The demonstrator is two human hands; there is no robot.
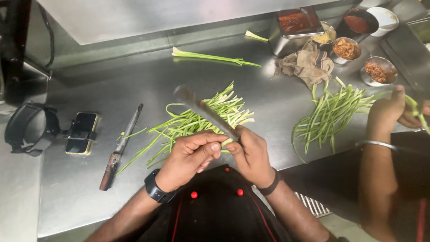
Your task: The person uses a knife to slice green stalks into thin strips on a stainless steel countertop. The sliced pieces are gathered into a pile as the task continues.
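My right hand (251, 154) grips a long knife (204, 110) by its handle, the blade pointing up and to the left, blurred. My left hand (190, 156) is closed close beside it, pinching a thin green stalk that is mostly hidden by the fingers. Both hands hover over a pile of split green stalks (197, 118) lying on the steel counter (89, 179). A black watch sits on my left wrist and a dark band on my right.
A second knife (120, 148) with a worn handle lies to the left, by a phone in a strap mount (81, 132). Another person's hands (394, 112) work a second stalk pile (331, 114) at right. Sauce tins, bowls (376, 71) and a rag (307, 62) stand behind.
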